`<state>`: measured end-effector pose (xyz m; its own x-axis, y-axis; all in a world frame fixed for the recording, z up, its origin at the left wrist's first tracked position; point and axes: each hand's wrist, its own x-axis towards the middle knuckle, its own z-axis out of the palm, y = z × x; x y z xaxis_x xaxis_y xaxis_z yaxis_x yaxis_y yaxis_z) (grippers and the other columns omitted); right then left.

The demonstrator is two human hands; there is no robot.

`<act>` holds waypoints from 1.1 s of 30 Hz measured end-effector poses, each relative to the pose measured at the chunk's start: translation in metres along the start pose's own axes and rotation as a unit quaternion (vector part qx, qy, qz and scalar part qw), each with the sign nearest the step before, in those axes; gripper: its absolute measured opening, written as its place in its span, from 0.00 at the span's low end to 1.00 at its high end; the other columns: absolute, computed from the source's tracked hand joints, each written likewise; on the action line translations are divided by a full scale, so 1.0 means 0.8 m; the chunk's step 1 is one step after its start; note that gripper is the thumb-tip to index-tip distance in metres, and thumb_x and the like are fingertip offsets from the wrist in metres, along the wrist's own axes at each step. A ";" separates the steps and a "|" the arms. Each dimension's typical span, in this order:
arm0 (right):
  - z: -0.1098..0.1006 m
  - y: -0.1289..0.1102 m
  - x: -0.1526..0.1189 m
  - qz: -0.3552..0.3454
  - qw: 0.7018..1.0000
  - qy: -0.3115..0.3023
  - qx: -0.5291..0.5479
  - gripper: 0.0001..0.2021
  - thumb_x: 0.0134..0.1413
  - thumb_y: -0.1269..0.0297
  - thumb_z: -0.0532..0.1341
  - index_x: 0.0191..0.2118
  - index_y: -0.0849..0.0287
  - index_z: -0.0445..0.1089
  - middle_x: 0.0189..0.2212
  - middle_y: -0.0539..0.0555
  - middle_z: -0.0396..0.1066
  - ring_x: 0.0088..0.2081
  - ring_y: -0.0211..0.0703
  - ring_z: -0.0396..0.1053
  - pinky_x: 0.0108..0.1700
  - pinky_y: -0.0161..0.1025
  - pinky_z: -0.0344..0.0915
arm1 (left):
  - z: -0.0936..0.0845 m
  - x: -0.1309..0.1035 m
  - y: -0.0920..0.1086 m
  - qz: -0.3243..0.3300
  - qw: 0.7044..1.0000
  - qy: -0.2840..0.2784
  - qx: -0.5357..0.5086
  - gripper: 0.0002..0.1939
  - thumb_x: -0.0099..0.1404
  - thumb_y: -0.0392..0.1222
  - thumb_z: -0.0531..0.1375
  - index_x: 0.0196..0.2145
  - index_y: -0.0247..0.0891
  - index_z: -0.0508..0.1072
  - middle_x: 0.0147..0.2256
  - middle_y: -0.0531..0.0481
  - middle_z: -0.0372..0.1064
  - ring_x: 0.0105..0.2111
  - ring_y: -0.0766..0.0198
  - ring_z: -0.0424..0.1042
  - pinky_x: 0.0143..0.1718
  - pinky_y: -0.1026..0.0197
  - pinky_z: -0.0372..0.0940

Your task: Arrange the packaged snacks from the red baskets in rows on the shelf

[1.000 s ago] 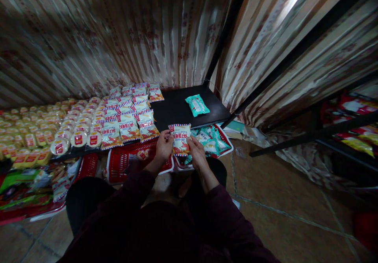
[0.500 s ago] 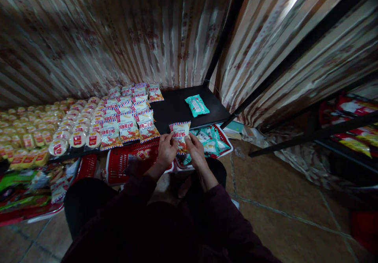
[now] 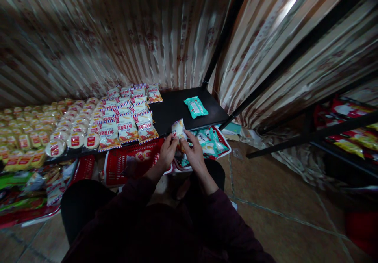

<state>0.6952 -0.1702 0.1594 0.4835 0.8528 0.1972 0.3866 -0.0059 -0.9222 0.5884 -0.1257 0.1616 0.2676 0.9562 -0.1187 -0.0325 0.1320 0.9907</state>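
Note:
A small white and orange snack bag [image 3: 178, 130] is held upright between my two hands, in front of the black shelf [image 3: 169, 111]. My left hand [image 3: 168, 151] grips its left side, and my right hand [image 3: 194, 151] has its right side, thumbs towards me. The bag's lower part is partly covered by my fingers. To the left, rows of matching snack bags [image 3: 127, 128] lie on the shelf. A single turquoise packet [image 3: 195, 107] lies on the shelf's right part.
Below the shelf edge stand a red basket [image 3: 115, 164] and another basket with turquoise packets [image 3: 208, 141]. Round wrapped cakes [image 3: 76, 139] and yellow packets [image 3: 25, 158] fill the shelf's left. A black shelf post [image 3: 211, 68] rises at the corner, before a striped curtain [image 3: 165, 30].
The snack bag has turned and been squeezed narrower between my hands; its front, which faced me flat, is now angled. My right fingers have come up along its side.

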 end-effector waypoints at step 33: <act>0.030 -0.016 -0.037 -0.198 0.959 0.000 -0.205 0.18 0.60 0.64 0.52 0.55 0.59 0.64 0.58 0.60 0.62 0.60 0.51 0.54 0.59 0.55 0.55 | -0.013 0.018 -0.004 -0.104 0.968 0.035 -0.226 0.12 0.51 0.44 0.66 0.32 0.36 0.73 0.37 0.48 0.74 0.38 0.62 0.71 0.44 0.61 0.62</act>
<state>0.6568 -0.1831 0.1570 0.2346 0.8305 0.5052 0.8159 0.1144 -0.5668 0.5821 -0.1095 0.1557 0.2477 0.9098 -0.3330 -0.4062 0.4096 0.8168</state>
